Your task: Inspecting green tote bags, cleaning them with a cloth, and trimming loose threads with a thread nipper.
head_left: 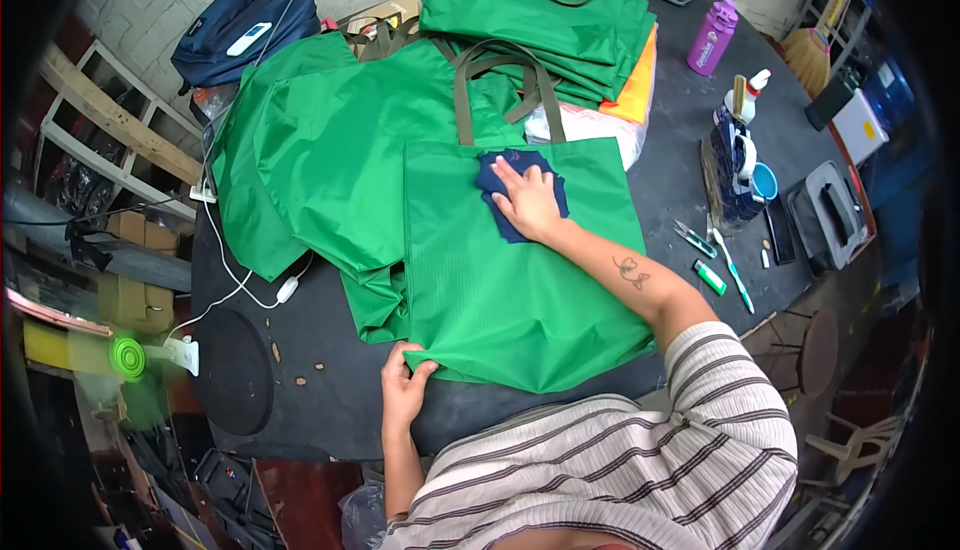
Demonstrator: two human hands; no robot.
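A green tote bag (530, 310) with dark olive handles lies flat on the table in front of me. My left hand (403, 378) pinches the bag's lower left corner between thumb and fingers, at the near table edge. On the upper part of the bag, my right hand (530, 202) rests with its fingers stretched out over a folded navy cloth (489, 176). The cloth's middle is hidden beneath that hand. More green bags (340, 140) spread out to the left, partly under this one.
Stacked green bags (540, 25) sit at the back, beside a purple bottle (712, 38). At right are a tool caddy (735, 170), small scissors (694, 238), a toothbrush (733, 268) and a green tube (710, 277). A small fan (130, 358) stands left; a navy backpack (235, 35) lies back left.
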